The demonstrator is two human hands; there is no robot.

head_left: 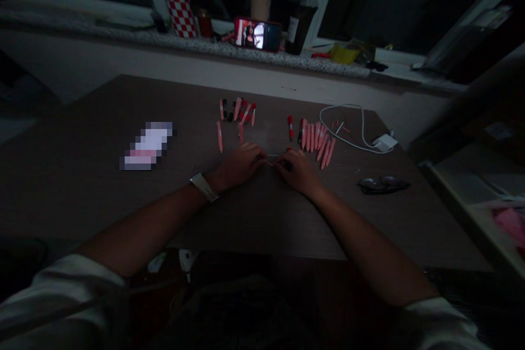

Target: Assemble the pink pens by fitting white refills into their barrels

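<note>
A slim pink pen part (269,163) sits between the person's two hands, low over the middle of the brown surface (94,136), though it is so thin and the room so dim that only its tip shows clearly. The left hand (240,165), with a pale watch (204,187) on its wrist, and the right hand (297,170) meet around it, their fingers (257,157) drawn together and apparently pinching it from either side. Just beyond the right hand lies a fanned row of pink pen barrels (315,139), and a second, looser group of pink, red and black pens (237,110) lies beyond the left. A white charger (384,143) and its cable (348,119) lie farther right, near dark glasses (383,185). In this poor light, a small piece like that could easily slip from damp or misaligned fingers and vanish against the dark surface. Any sudden outward pull could also knock the right hand into the nearby barrels and scatter them, perhaps over the edge.
</note>
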